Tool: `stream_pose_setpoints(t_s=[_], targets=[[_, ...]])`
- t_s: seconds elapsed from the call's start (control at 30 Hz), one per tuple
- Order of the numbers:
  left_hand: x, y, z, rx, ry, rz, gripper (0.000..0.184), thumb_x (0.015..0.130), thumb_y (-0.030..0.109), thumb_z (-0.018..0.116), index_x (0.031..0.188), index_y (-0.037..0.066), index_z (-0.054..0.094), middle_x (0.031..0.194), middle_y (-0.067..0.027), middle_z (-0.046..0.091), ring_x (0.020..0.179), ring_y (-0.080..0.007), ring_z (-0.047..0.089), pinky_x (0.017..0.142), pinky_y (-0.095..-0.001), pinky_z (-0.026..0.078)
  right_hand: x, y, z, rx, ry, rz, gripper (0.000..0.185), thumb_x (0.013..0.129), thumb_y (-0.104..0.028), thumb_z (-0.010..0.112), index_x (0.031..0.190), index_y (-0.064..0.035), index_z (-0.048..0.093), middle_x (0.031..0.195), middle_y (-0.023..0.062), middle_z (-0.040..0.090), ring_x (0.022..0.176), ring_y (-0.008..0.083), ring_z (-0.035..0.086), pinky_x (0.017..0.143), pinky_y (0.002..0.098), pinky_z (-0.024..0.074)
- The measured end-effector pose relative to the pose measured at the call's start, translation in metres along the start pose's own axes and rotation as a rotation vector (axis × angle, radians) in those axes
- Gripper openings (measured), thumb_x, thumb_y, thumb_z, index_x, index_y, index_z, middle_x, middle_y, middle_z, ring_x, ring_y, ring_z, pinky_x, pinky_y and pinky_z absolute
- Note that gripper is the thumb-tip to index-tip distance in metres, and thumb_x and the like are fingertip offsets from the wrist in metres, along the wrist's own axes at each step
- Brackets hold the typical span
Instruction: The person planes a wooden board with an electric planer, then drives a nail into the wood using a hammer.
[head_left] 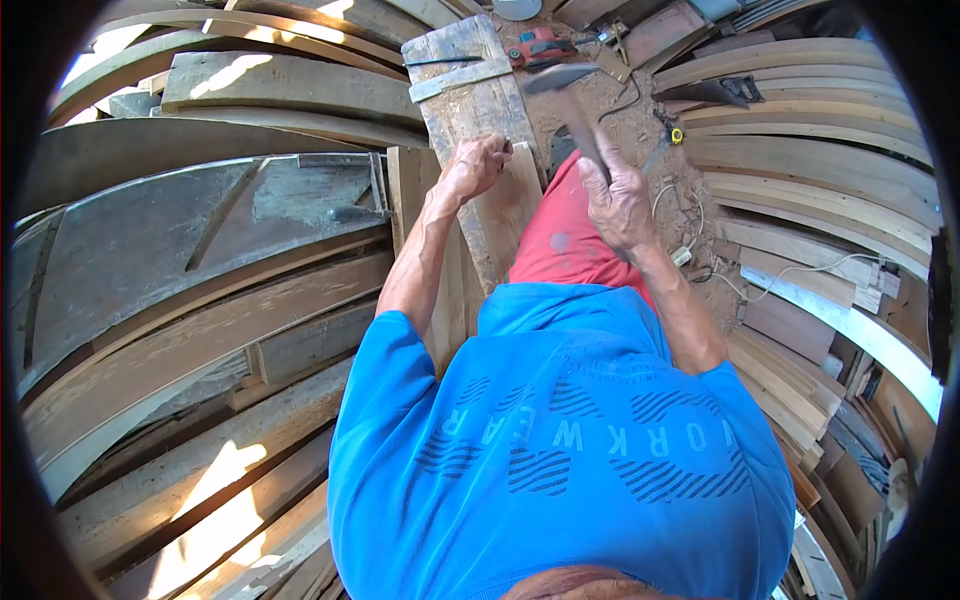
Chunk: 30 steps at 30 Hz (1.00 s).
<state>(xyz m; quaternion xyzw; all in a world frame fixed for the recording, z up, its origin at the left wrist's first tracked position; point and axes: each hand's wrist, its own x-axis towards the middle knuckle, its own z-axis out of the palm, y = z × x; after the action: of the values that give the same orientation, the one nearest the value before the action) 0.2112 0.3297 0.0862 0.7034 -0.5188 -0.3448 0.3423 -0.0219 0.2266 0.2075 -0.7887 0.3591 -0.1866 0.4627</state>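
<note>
My right hand [622,205] is wrapped around the wooden handle of a hammer [587,135], held up above my thigh with its metal head away from me. My left hand [474,168] is closed over a wooden board [511,195]. A small dark end pokes out of its fist, but what it belongs to is hidden by the fingers. The board lies along a worn, paint-spotted plank bench [466,112] with a batten [460,80] across it. My left hand is close to the board's far end; the hammer is apart from it, to the right.
A red power tool [540,48] lies past the bench, on ground strewn with sawdust. Rightward are a yellow tape measure [677,136], a handsaw [715,92] and a white cable [745,296]. Stacked planks [800,160] line the right side; long boards [290,85] fill the left.
</note>
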Motion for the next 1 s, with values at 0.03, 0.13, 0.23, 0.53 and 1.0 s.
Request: stream_pose_setpoints(t_s=[0.03,0.13,0.23,0.53,1.0], targets=[[-0.003,0.0,0.001,0.001,-0.019,-0.011,0.01,0.096,0.011,0.064,0.094,0.003,0.067,0.086,-0.021,0.069,0.084,-0.0404,0.07,0.074,-0.047,0.054,0.0,0.007,0.004,-0.016,0.0,-0.02,0.053,0.102,-0.021,0.063,0.151,-0.004,0.05,0.122,0.03,0.069,0.11,0.0431,0.071,0.09,0.0446,0.0566],[0.004,0.004,-0.006,0.047,-0.056,-0.03,0.01,0.096,0.012,0.064,0.094,0.002,0.068,0.089,-0.0205,0.071,0.086,-0.0397,0.071,0.075,-0.0463,0.055,0.006,0.029,0.004,-0.164,-0.137,-0.029,0.053,0.103,-0.024,0.062,0.15,-0.0027,0.051,0.125,0.0301,0.068,0.113,0.0405,0.071,0.093,0.0444,0.0559],[0.007,0.0,-0.006,0.002,-0.051,0.021,0.011,0.096,0.011,0.067,0.096,0.0,0.069,0.08,-0.0179,0.069,0.077,-0.0305,0.072,0.072,-0.0402,0.055,0.007,0.022,-0.009,-0.165,-0.219,0.082,0.053,0.104,-0.027,0.061,0.15,-0.0007,0.051,0.125,0.0291,0.069,0.113,0.0376,0.072,0.096,0.0429,0.0546],[0.039,0.015,-0.016,0.284,-0.264,-0.054,0.02,0.097,0.023,0.066,0.1,0.004,0.07,0.086,-0.0215,0.072,0.087,-0.0405,0.073,0.076,-0.049,0.055,0.005,0.029,-0.005,0.181,-0.037,0.203,0.051,0.106,-0.026,0.06,0.149,-0.0007,0.052,0.085,0.0054,0.063,0.072,0.0127,0.06,0.066,0.0324,0.051],[0.052,0.0,-0.003,0.294,-0.382,-0.095,0.027,0.097,0.03,0.068,0.091,0.004,0.072,0.083,-0.0213,0.071,0.081,-0.0384,0.072,0.074,-0.0482,0.054,-0.006,0.048,0.0,0.058,-0.112,0.218,0.05,0.104,-0.025,0.06,0.145,0.0042,0.054,0.096,0.0174,0.069,0.085,0.0221,0.066,0.08,0.0371,0.0554]])
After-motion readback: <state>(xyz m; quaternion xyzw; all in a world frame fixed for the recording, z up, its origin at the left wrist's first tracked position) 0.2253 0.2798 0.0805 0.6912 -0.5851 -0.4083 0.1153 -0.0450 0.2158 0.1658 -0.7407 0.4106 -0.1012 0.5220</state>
